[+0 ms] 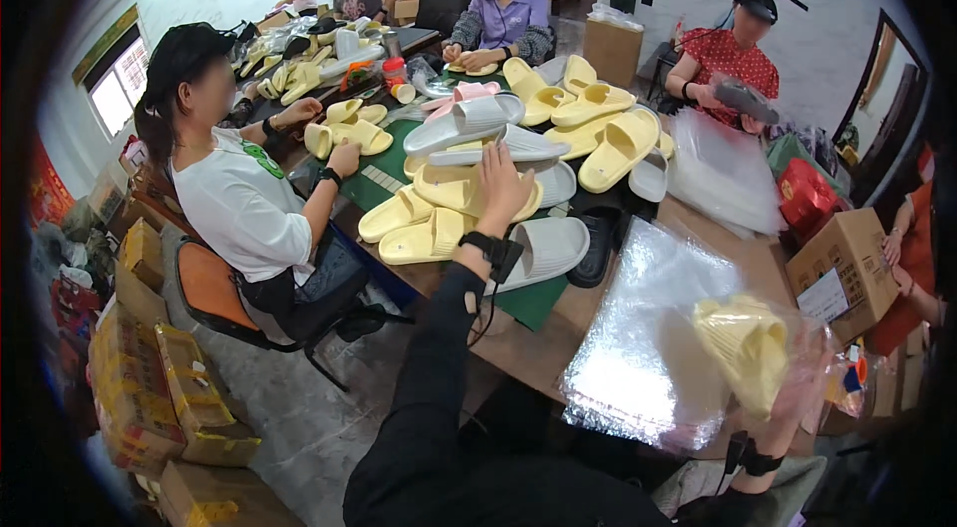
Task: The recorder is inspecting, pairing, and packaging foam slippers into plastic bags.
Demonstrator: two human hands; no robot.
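Note:
My left hand [505, 186] reaches over the slipper pile, fingers stretched out against a grey slipper [543, 144]. Right beneath it sits a yellow slipper [449, 186], and two more yellow slippers [424, 238] lie to its left. Close to my wrist is a light grey slipper [546, 250]. At the lower right, my right hand [797, 395] is closed on a clear plastic bag with a yellow slipper [746, 348] inside; the bag partly covers its fingers. A stack of clear bags [648, 328] lies on the table just left of it.
A co-worker [244, 168] sits at left handling yellow slippers; others [506, 13] [733, 53] work across the table. More clear bags [720, 173] lie beyond my stack. A cardboard box [842, 268] stands at right, beside another person's hands. Taped cartons [135, 387] line the floor at left.

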